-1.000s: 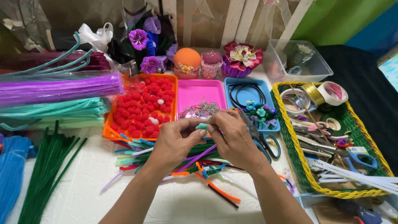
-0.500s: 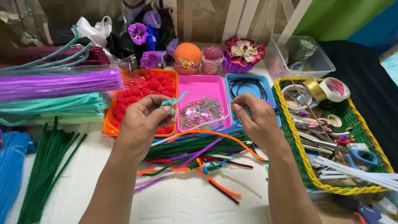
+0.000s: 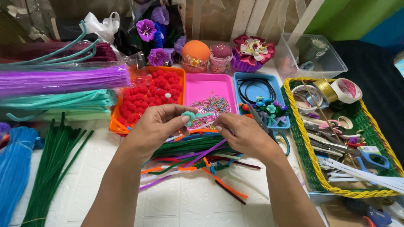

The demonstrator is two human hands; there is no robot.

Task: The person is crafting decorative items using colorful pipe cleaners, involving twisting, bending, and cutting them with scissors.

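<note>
So right now the left hand (image 3: pixel 153 128) has a little teal pipe-cleaner flower (image 3: pixel 189 116) pinched between thumb and forefinger, held up just in front of the pink tray (image 3: pixel 198 90) and above the loose pile of pipe cleaners (image 3: pixel 191 157) on the desk (image 3: pixel 185 201). A short teal tail sticks out of the flower toward the right hand (image 3: pixel 244 134). The right hand's fingertips are pressed together just right of that tail, and it looks like they're nipping the stem end or a thin pale strand, but I honestly can't tell which.

My read: this is the shaping step, petals already looped, stem end being twisted or tightened. The next bit would want the left-hand grip to keep the flower head steady while the right works the tail round close under the petals, without squashing the loops.

Stuff that's hard to make out:
- the exact contact point at the right fingertips, it's tiny and partly hidden by the fingers
- what's in the pink tray, just a tangle of small coloured bits
- the scissors (image 3: pixel 269 128) right of the pink tray are half covered by the right hand
- the green-and-yellow basket (image 3: pixel 294 138), further right of the tray, is a jumble of tape rolls and tools and its corner is cut off by the frame edge
</note>
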